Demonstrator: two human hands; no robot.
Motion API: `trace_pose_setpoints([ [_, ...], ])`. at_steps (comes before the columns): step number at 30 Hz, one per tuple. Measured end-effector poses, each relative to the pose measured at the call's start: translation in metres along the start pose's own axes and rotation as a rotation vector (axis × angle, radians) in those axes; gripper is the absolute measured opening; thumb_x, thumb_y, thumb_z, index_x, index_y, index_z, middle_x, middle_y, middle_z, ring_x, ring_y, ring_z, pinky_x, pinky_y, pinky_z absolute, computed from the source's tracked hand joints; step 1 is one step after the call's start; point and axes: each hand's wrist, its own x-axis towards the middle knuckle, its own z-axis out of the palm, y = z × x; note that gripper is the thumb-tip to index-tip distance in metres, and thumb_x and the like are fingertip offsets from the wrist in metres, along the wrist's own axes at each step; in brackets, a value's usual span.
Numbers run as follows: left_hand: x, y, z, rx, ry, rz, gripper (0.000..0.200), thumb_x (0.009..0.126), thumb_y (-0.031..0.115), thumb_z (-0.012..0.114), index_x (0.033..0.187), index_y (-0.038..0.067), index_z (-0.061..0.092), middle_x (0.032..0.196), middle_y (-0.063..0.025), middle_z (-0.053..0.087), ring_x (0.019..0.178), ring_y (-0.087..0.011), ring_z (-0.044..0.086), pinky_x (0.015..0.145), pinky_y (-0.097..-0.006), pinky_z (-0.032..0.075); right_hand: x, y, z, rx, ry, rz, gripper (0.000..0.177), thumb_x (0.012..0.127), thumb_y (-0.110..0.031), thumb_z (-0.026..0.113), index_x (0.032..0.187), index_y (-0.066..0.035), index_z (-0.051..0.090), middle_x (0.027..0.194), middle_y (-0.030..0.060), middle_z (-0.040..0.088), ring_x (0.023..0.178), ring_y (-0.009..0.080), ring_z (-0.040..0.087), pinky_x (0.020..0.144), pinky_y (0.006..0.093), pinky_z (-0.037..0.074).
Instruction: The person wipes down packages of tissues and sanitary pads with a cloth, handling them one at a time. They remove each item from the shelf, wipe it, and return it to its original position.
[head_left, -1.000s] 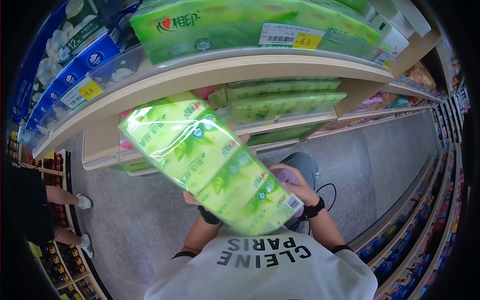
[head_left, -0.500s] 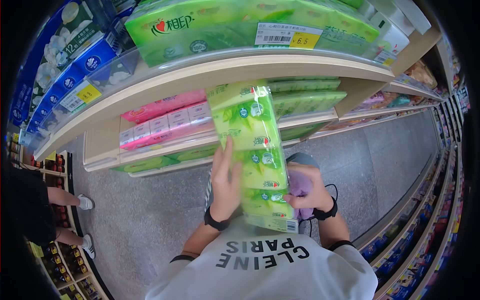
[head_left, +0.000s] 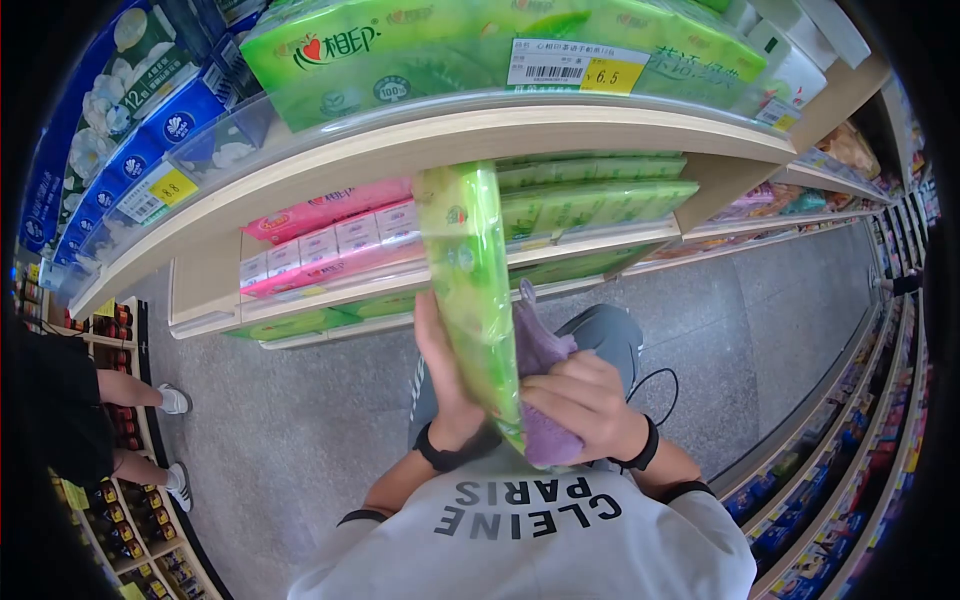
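A long green pack of tissues (head_left: 467,290) stands tilted in front of me, its narrow side turned towards the camera. My left hand (head_left: 446,375) grips it from the left, with the fingertips partly hidden behind the plastic wrap. On the other side, my right hand (head_left: 588,408) clutches a purple cloth (head_left: 549,435) and presses it against the pack's right face near the lower end. A loose corner of the cloth sticks up above the fingers. The pack's top end reaches up to the edge of the shelf board.
Green packs (head_left: 595,205) and pink tissue packs (head_left: 335,245) fill the lower shelf (head_left: 640,240). Above, a wooden shelf edge (head_left: 480,140) carries more green packs (head_left: 430,60) and price tags. A person's legs (head_left: 140,470) stand at left; stocked shelves (head_left: 840,470) line the right.
The green pack has turned from its broad printed face to its narrow side. My right hand and the cloth have moved left, and more of the cloth now shows.
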Motion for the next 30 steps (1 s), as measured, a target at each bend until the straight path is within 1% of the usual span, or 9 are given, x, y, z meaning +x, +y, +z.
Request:
trace_pose_setpoints([
  [2,0.01,0.005,-0.001,-0.27,0.084,-0.307,0.12,0.067,0.088,0.041,0.148,0.008,0.001,0.146,-0.0213,0.021,0.132,-0.0356,0.032,0.103,-0.0516,0.038,0.0,-0.002,0.005,-0.027,-0.011,-0.04,0.048,0.06,-0.023,0.066,0.1,0.003,0.063,0.095,0.0121,0.065,0.07,0.0216,0.059,0.057,0.0308,0.042],
  [3,-0.008,-0.004,0.004,-0.215,0.09,-0.129,0.118,0.068,0.088,0.04,0.148,0.009,0.004,0.146,-0.0204,0.022,0.131,-0.0356,0.034,0.103,-0.0531,0.039,0.001,-0.003,0.007,0.0,0.005,-0.053,0.043,0.064,-0.026,0.074,0.096,0.002,0.064,0.091,0.0121,0.065,0.067,0.0212,0.058,0.055,0.0307,0.038],
  [12,-0.034,-0.016,-0.005,-0.467,-0.234,-0.18,0.116,0.064,0.075,0.064,0.147,0.009,0.016,0.149,-0.0105,0.024,0.135,-0.0304,0.029,0.108,-0.0512,0.032,-0.019,0.0,0.02,0.071,-0.061,-0.088,0.046,0.067,-0.033,0.076,0.103,-0.007,0.066,0.097,0.0101,0.064,0.074,0.0219,0.056,0.06,0.031,0.04],
  [16,-0.031,-0.013,-0.011,0.06,-0.542,-0.009,0.106,0.066,0.06,0.069,0.148,0.013,0.019,0.15,-0.0147,0.02,0.137,-0.0331,0.024,0.109,-0.0504,0.025,-0.032,0.011,0.037,0.275,0.308,0.031,0.035,0.067,-0.027,0.075,0.092,-0.008,0.062,0.1,0.0128,0.061,0.076,0.0255,0.055,0.068,0.0368,0.044],
  [17,-0.027,-0.028,-0.009,0.038,-0.607,0.198,0.101,0.067,0.049,0.071,0.149,0.016,0.02,0.151,-0.0199,0.013,0.138,-0.0385,0.018,0.11,-0.0521,0.02,-0.034,0.015,0.033,0.351,0.409,0.118,0.033,0.07,-0.028,0.076,0.091,-0.008,0.06,0.1,0.0142,0.061,0.077,0.0264,0.055,0.069,0.0373,0.045],
  [20,-0.027,-0.054,-0.008,0.056,-0.694,0.336,0.098,0.067,0.044,0.071,0.149,0.025,0.022,0.151,-0.0282,0.005,0.138,-0.0495,0.012,0.109,-0.057,0.015,-0.01,0.026,0.014,0.252,0.774,0.171,0.032,0.076,-0.03,0.075,0.087,-0.006,0.056,0.097,0.018,0.061,0.08,0.0288,0.056,0.069,0.0384,0.046],
  [23,-0.027,-0.066,0.0,0.067,-0.756,0.349,0.099,0.066,0.047,0.071,0.149,0.017,0.024,0.152,-0.0255,0.007,0.14,-0.0427,0.01,0.111,-0.0521,0.014,0.029,0.024,-0.012,0.269,0.99,0.028,0.034,0.078,-0.033,0.073,0.086,-0.004,0.057,0.092,0.0177,0.062,0.077,0.0291,0.057,0.067,0.0384,0.046],
  [28,-0.046,-0.058,-0.015,-0.277,-0.602,-0.401,0.099,0.067,0.047,0.073,0.141,-0.003,0.03,0.136,-0.0172,0.043,0.127,-0.026,0.042,0.106,-0.0391,0.032,0.013,0.026,0.003,0.047,0.511,0.039,0.036,0.068,-0.031,0.078,0.082,-0.002,0.062,0.087,0.0152,0.061,0.069,0.0289,0.056,0.062,0.0359,0.045],
  [30,-0.028,-0.035,-0.007,-0.388,-0.434,-0.393,0.099,0.067,0.049,0.074,0.14,-0.002,0.032,0.131,-0.0154,0.048,0.122,-0.0254,0.048,0.104,-0.0383,0.036,-0.011,0.018,0.032,0.064,0.48,0.075,0.034,0.074,-0.031,0.076,0.081,-0.002,0.059,0.086,0.0155,0.059,0.069,0.0296,0.055,0.062,0.0383,0.045],
])
